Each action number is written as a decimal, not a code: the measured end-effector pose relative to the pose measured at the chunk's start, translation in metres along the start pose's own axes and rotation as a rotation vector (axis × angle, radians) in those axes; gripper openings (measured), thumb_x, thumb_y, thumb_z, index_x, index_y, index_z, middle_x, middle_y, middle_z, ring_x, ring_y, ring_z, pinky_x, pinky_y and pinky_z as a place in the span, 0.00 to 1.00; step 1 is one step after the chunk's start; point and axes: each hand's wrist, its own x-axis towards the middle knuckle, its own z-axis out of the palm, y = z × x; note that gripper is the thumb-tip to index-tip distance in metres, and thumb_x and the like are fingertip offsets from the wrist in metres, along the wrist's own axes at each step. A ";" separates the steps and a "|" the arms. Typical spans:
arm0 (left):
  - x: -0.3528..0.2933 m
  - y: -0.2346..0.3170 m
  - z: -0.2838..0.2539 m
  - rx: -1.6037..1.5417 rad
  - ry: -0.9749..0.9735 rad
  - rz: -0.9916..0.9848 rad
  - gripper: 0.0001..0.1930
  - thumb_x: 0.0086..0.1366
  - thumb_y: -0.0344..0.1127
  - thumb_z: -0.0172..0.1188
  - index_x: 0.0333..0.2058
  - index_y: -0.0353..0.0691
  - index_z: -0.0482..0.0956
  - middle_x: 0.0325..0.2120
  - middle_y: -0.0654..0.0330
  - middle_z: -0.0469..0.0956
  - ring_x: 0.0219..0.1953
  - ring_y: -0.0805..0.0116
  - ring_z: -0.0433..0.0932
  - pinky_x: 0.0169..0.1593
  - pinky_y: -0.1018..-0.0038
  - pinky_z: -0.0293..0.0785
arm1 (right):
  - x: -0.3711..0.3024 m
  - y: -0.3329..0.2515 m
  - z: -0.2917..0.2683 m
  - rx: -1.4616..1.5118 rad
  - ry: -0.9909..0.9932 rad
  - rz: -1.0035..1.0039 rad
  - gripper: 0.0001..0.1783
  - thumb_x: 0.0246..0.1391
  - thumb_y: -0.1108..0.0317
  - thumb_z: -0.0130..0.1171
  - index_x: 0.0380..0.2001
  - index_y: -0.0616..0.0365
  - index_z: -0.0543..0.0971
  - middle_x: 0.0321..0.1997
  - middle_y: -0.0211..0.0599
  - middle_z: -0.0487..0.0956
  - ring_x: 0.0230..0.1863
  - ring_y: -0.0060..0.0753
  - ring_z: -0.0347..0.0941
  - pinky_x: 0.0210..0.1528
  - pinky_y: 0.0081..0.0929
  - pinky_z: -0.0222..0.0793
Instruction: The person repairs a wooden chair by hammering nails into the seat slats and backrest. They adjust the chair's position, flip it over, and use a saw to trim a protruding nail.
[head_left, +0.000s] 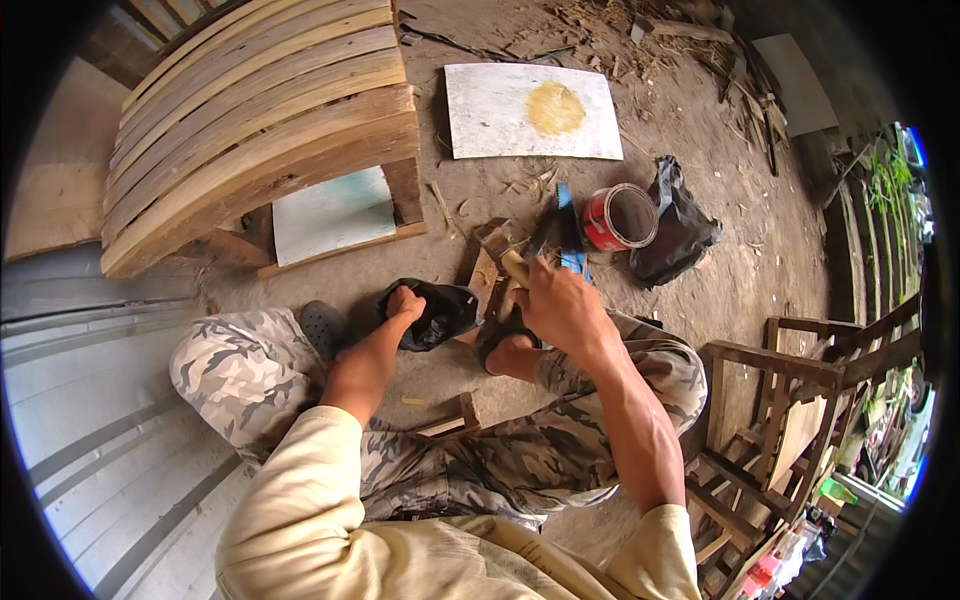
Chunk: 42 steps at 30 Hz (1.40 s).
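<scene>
My left hand (403, 303) is closed on the rim of a black plastic bag (440, 318), which sags open on the ground between my feet. My right hand (562, 308) grips a short wooden handle (515, 268); whatever lies at its other end I cannot make out. Just beyond that fist, a block of wood (488, 262) rests on the ground by my right foot (512, 356). A red paint can (618, 217) stands farther off to the right, with dark contents. Beside it is a crumpled black plastic sheet (677, 228).
A slatted wooden bench (260, 120) stands at the far left, with a pale board (335, 215) under it. A white board with a yellow stain (530, 110) lies ahead. Corrugated metal sheeting (110, 420) borders my left; a wooden frame (770, 430) stands at my right.
</scene>
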 end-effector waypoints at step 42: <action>-0.109 -0.019 -0.607 -0.192 1.057 0.508 0.11 0.70 0.40 0.54 0.44 0.40 0.76 0.39 0.51 0.83 0.44 0.49 0.81 0.49 0.56 0.75 | 0.000 -0.140 -0.046 0.126 -0.390 -0.586 0.23 0.59 0.53 0.60 0.48 0.62 0.73 0.26 0.62 0.79 0.35 0.66 0.78 0.38 0.50 0.75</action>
